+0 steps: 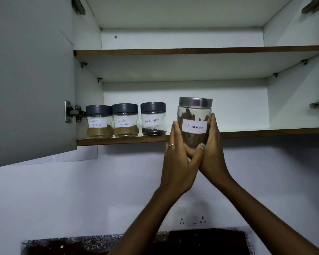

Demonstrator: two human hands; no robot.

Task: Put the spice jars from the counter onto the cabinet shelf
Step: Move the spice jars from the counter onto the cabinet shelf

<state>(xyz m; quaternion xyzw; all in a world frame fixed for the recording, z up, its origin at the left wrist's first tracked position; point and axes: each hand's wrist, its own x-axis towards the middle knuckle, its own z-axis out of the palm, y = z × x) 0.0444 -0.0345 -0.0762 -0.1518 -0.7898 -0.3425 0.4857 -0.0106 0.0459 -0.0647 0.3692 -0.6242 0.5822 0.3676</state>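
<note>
Nearest, low in view: speckled desk (92, 242) with a dark patch, wall socket (192, 220) just above it. Next, two raised forearms crossing at the wrists. Left hand (179, 162), ring on one finger, and right hand (213, 155) both grip the cinnamon jar (194, 120) from either side, thumbs under its base; jar upright, steel lid, at the front edge of the lower shelf (122, 140). Further left on that shelf, a row: black pepper jar (153, 119), coriander jar (125, 120), garam masala jar (99, 122), dark lids, near one another. Open cabinet door (31, 80) at left. Upper shelf (191, 50) beyond.
</note>
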